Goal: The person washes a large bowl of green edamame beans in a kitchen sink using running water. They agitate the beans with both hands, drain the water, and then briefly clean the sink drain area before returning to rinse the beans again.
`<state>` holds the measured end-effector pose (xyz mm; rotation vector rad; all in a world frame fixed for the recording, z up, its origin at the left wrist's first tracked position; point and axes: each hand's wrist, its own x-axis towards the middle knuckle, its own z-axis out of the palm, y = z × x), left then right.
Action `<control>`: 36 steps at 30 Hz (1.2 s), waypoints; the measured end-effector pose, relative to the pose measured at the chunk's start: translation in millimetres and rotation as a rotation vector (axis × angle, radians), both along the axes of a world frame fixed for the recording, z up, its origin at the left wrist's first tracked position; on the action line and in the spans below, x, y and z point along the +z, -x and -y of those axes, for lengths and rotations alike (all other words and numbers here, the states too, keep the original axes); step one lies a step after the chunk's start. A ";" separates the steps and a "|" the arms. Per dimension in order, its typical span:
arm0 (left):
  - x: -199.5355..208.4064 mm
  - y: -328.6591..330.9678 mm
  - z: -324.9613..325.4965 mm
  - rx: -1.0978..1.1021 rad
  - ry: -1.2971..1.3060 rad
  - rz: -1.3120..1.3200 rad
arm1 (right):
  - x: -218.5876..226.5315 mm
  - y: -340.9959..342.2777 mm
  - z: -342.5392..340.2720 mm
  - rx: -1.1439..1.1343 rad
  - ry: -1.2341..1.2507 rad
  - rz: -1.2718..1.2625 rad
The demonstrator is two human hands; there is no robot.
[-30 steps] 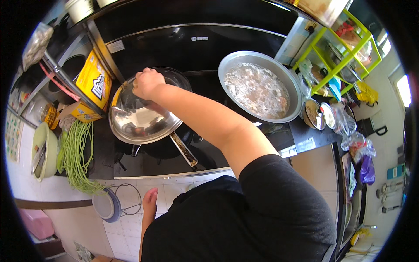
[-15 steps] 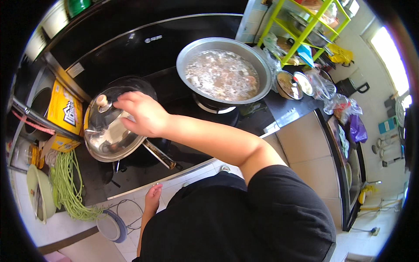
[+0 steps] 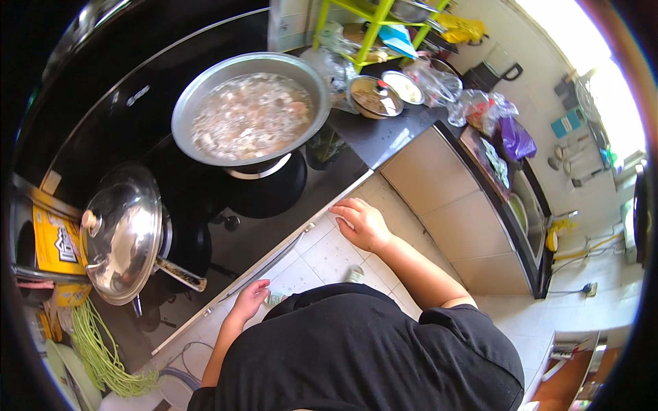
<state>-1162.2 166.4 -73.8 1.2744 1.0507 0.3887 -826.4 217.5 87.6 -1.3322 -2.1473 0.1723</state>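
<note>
My right hand (image 3: 363, 224) hangs in the air beyond the counter's front edge, fingers loosely curved and apart, holding nothing. Lower and to the left, my left hand (image 3: 251, 300) is relaxed near my body with nothing in it. On the left side of the black stove (image 3: 253, 236), a shiny domed lid (image 3: 130, 229) with a light knob covers a long-handled pan. Its handle (image 3: 181, 274) points toward the front. A wide metal pot (image 3: 181, 113) of foamy, bubbling liquid with pale chunks stands on the far burner. Neither hand touches the cookware.
Long green beans (image 3: 103, 353) lie at the lower left by a yellow box (image 3: 55, 240). Right of the pot are a glass-lidded bowl (image 3: 374, 99), a white bowl (image 3: 404, 88), plastic bags (image 3: 483, 109) and a green rack (image 3: 370, 41). A sink (image 3: 531, 205) lies farther right.
My right hand has left the lid area and moved right, away from the stove. The view has turned rightward, and my left hand now shows more fully.
</note>
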 end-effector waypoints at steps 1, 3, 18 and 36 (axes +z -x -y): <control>-5.3 -8.7 -0.4 0.009 -0.005 0.022 | -1.5 -14.9 6.0 -0.045 0.001 -0.008; -6.0 -24.7 0.4 -0.009 -0.038 -0.019 | -6.6 -44.3 18.4 -0.124 0.018 -0.006; 11.3 -364.6 12.3 -0.261 -0.204 0.033 | -54.6 -387.3 248.9 -0.788 0.050 0.061; -19.0 -673.0 -24.0 -0.730 -0.088 0.019 | -94.2 -538.1 396.0 -1.484 0.248 -0.236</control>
